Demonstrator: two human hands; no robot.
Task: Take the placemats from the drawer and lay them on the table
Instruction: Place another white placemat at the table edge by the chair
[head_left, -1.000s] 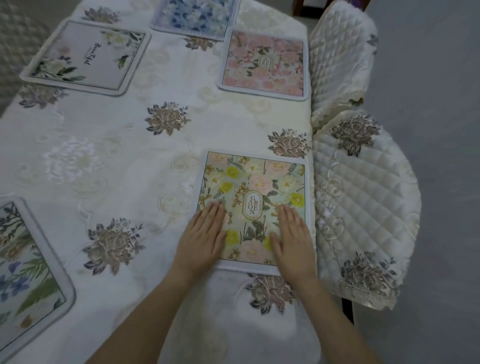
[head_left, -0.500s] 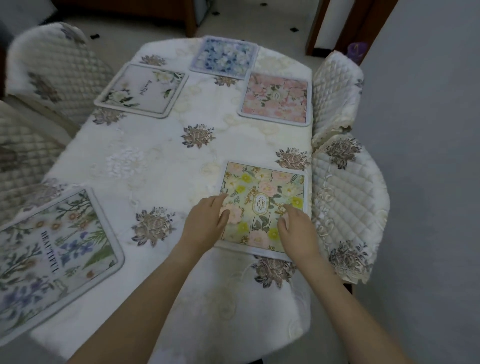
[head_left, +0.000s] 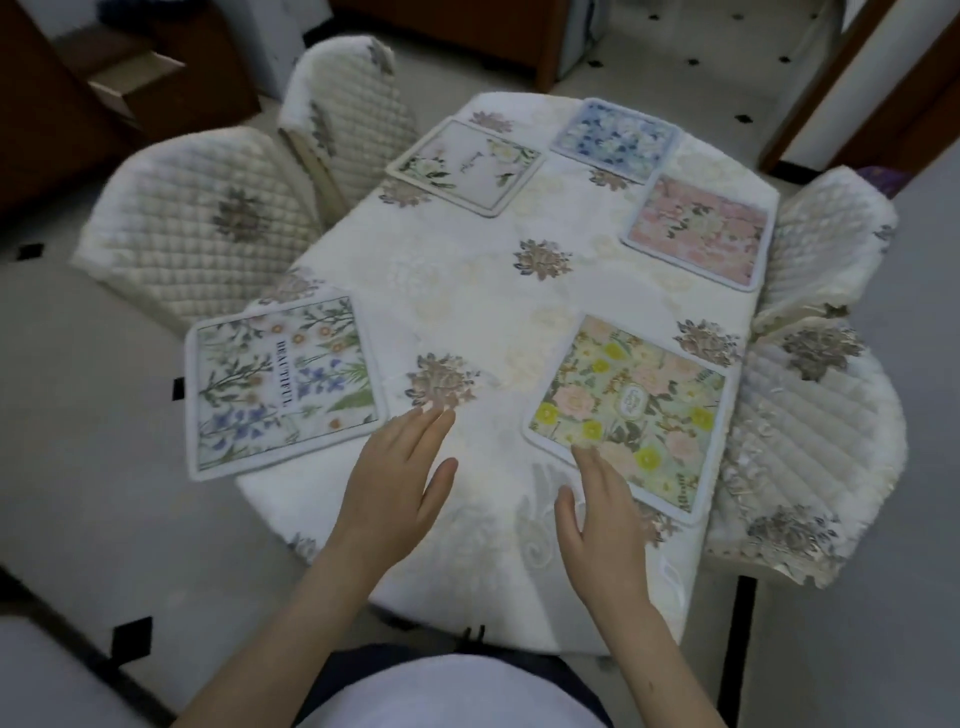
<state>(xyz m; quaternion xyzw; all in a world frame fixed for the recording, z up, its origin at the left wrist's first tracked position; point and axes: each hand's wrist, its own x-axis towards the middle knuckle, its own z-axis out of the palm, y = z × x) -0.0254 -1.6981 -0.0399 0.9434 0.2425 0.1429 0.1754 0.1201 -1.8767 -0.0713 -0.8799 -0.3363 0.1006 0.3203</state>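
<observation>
Fingers (head_left: 434, 421) of both my left hand (head_left: 395, 483) and right hand (head_left: 602, 499) are hovering straight and relaxed, holding nothing. Five floral placemats are lying flat on the table (head_left: 498, 301), the yellow-flowered placemat (head_left: 631, 410) just beside my right fingertips.

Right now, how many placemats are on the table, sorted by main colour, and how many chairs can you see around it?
Green and yellow floral placemat: 1
White placemat with blue and green sprigs: 1
Pale placemat with white flowers: 1
Blue floral placemat: 1
Pink floral placemat: 1
Placemats in total: 5
Quilted chairs: 4, two on each side
</observation>
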